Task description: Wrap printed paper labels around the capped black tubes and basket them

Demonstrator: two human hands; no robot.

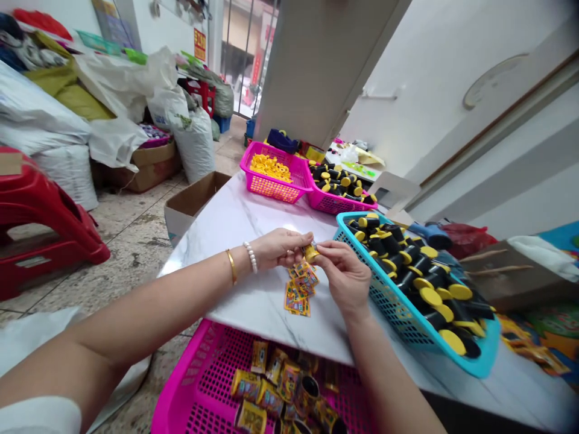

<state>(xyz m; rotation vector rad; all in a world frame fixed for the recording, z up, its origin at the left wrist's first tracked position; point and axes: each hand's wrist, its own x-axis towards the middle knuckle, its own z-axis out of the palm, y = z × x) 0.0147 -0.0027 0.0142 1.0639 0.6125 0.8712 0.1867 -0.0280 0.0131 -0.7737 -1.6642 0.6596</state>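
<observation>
My left hand point(284, 246), with a bead bracelet and a gold bangle at the wrist, and my right hand point(347, 274) meet over the white table. Between their fingertips they pinch a small yellow piece point(311, 254); fingers cover part of it, so its exact kind is unclear. Just below lies a loose pile of yellow printed labels point(297, 299). Right of my right hand stands a blue basket point(398, 316) full of black cylinders with yellow ends point(420, 265). Under the table's near edge, a pink basket point(181, 386) holds several cylinders wrapped in yellow printed labels point(271, 398).
At the table's far end, one pink basket point(275, 191) holds small yellow parts point(271, 167), and another pink basket point(335, 205) holds more black-and-yellow cylinders. A cardboard box point(183, 211) stands beyond the table's left edge. Red stools point(40, 229) and white sacks point(194, 141) occupy the left floor.
</observation>
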